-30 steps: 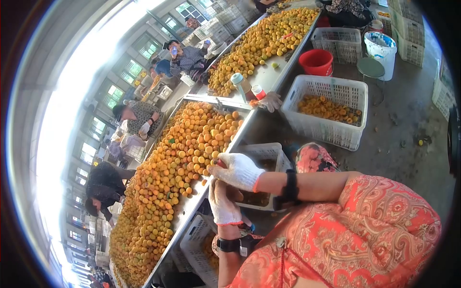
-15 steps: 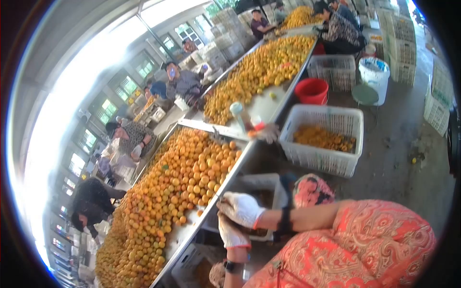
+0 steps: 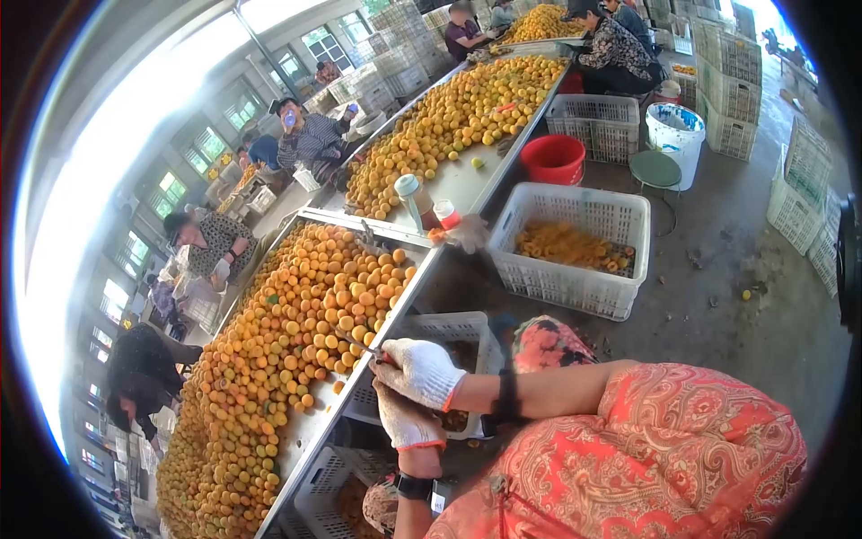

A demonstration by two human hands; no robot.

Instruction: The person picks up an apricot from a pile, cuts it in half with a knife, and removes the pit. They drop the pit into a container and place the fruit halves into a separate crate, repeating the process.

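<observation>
White cotton gloves with orange cuffs cover both hands, which meet at the near edge of the metal worktop (image 3: 467,184), just above a white crate (image 3: 467,328) tucked under its rim. The right hand (image 3: 420,370) lies on top, curled shut around something small; a thin dark blade or tool tip seems to poke out of it toward the fruit, though it is too small to name surely. The left hand (image 3: 404,418) sits just beneath, fingers folded up against the right one; whether it holds a fruit I cannot tell, since the gloves hide it.

Heaped on the worktop, just beside the hands, lies a long pile of small orange fruit (image 3: 296,332), round and smooth-skinned. Judging by looks, each is light, fairly soft and easy to bruise, and likely slick once cut, so a gentle pinch around the middle with fingertips would suit better than a squeeze.

Across the worktop other people bend over the same pile. Farther on stands a bottle (image 3: 411,199) near a second heap, and on the floor a larger white basket (image 3: 575,287) holds cut fruit, with a red bucket (image 3: 552,160) beyond.
</observation>
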